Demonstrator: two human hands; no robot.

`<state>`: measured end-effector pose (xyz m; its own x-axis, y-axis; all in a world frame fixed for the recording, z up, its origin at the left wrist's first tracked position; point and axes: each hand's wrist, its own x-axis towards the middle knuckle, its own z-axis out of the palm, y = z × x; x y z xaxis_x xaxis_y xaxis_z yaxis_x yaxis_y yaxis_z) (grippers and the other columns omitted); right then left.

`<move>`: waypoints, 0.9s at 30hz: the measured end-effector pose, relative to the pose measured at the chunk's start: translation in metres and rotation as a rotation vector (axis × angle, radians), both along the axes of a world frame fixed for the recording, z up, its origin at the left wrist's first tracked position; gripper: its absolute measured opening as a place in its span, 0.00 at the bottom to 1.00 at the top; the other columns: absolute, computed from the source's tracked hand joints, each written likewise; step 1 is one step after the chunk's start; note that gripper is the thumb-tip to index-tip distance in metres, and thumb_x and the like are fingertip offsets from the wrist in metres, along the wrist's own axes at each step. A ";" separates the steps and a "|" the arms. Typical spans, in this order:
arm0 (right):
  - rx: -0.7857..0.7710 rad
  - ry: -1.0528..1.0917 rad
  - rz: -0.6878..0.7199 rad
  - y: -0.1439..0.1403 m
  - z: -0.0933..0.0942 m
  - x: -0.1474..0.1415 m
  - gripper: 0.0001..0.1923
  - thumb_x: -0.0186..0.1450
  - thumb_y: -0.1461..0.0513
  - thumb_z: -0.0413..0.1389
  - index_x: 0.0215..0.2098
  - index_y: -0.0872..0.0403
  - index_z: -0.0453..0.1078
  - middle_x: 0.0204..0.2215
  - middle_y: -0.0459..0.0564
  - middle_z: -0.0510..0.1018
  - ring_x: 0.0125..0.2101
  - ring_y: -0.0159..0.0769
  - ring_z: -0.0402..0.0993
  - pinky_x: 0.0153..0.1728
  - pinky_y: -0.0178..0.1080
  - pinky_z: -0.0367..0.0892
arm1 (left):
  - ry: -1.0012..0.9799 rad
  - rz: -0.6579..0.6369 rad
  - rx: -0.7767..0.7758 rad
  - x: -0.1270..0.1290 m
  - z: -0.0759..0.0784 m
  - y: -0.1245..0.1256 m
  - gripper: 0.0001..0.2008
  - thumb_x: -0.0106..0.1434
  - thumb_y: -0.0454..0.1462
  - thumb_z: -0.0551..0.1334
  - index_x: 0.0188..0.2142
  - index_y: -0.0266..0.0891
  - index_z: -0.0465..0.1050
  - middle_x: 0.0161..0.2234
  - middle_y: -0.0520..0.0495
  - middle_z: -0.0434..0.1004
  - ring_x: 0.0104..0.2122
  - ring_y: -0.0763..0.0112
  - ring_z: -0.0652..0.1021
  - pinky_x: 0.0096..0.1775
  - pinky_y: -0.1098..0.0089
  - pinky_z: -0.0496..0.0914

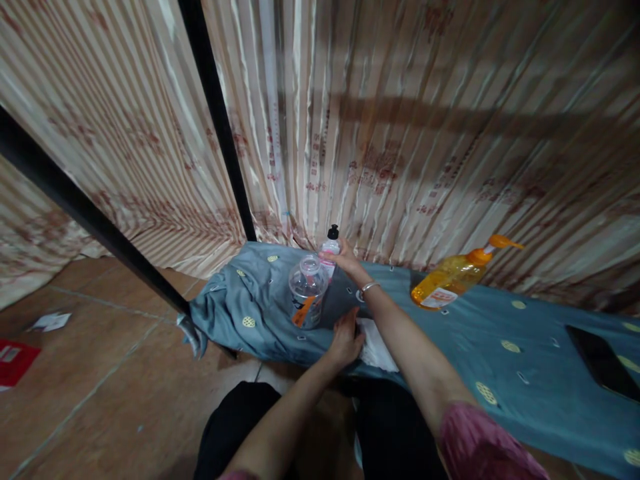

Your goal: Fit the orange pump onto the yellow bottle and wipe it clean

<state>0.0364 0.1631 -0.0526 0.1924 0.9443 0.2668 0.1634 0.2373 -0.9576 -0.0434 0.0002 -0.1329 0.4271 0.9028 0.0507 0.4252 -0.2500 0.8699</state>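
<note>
On the blue cloth (450, 347), my right hand (350, 263) grips the small bottle (331, 250) beside the jar (307, 292). My left hand (345, 340) lies flat, fingers together, on a white rag (377, 347).

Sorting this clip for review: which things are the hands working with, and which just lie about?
In hand:
right hand grips small black-capped bottle
left hand on white cloth
clear plastic jar, next to both hands

Lying about:
orange pump bottle
black phone
red and white scraps on floor

A grey-blue cloth (500, 320) with yellow spots covers the counter; the pump bottle (453, 277) is orange, the curtain (400, 120) striped beige and red, the floor (100, 373) brown.
</note>
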 end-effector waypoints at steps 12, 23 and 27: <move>0.038 0.109 0.042 -0.062 0.046 0.051 0.12 0.68 0.57 0.60 0.46 0.55 0.72 0.43 0.50 0.79 0.40 0.40 0.78 0.41 0.49 0.74 | -0.084 0.189 -0.037 -0.015 0.001 0.025 0.31 0.55 0.26 0.57 0.59 0.36 0.59 0.44 0.40 0.77 0.45 0.59 0.79 0.53 0.56 0.71; 0.027 0.027 0.026 -0.196 -0.004 0.083 0.11 0.66 0.58 0.61 0.44 0.55 0.72 0.38 0.48 0.79 0.36 0.38 0.77 0.39 0.47 0.74 | -0.012 0.096 0.178 -0.036 0.003 0.006 0.33 0.54 0.27 0.59 0.60 0.34 0.60 0.64 0.32 0.62 0.65 0.52 0.63 0.66 0.47 0.56; 0.023 0.034 0.028 -0.198 -0.024 0.072 0.13 0.67 0.57 0.60 0.47 0.54 0.71 0.40 0.49 0.78 0.37 0.39 0.77 0.40 0.48 0.74 | -0.150 -0.011 0.130 -0.032 0.015 -0.009 0.40 0.51 0.32 0.67 0.63 0.37 0.56 0.64 0.33 0.61 0.65 0.49 0.63 0.66 0.45 0.56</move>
<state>0.1081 -0.0352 -0.0762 0.1748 0.9432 0.2826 0.1240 0.2636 -0.9566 -0.0751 -0.0084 -0.1177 0.4157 0.8798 0.2305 0.2897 -0.3683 0.8834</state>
